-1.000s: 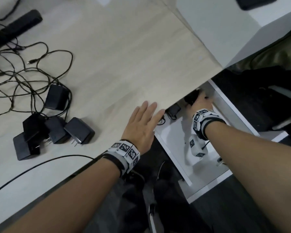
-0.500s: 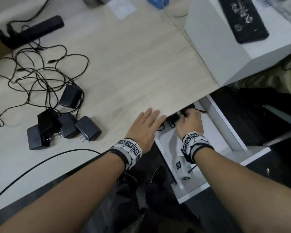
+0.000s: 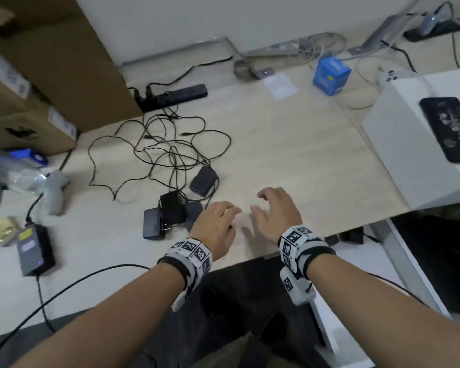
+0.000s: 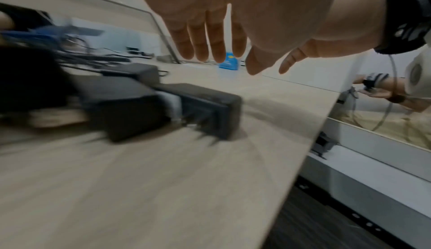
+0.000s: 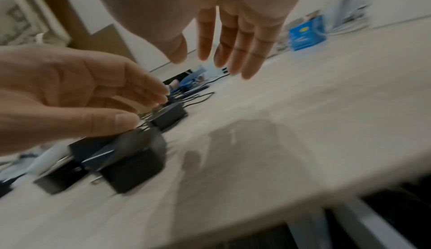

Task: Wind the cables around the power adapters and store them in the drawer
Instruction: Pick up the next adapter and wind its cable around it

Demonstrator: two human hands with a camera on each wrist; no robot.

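Note:
Several black power adapters (image 3: pixel 170 216) lie clustered on the wooden desk (image 3: pixel 290 144), one more adapter (image 3: pixel 203 180) just behind them, their thin cables (image 3: pixel 170 144) tangled further back. My left hand (image 3: pixel 218 221) hovers over the cluster's right end with relaxed fingers and holds nothing; the right wrist view shows its thumb just above the nearest adapter (image 5: pixel 133 164). My right hand (image 3: pixel 274 211) hangs empty over bare desk beside it, fingers (image 5: pixel 228 50) loosely spread. The white drawer (image 3: pixel 398 251) stands open under the desk's right edge, with dark adapters (image 3: pixel 353 236) inside.
Cardboard boxes (image 3: pixel 51 75) and a black power strip (image 3: pixel 175 96) stand at the back left. A grey power brick (image 3: pixel 35 248) lies near the left front. A blue box (image 3: pixel 331 75) sits at the back. A white box (image 3: pixel 409 166) carrying a black phone (image 3: pixel 452 128) is on the right.
My right hand has come up out of the drawer, empty, to above the desk. My left hand has shifted left toward the adapter cluster. The head view has lifted.

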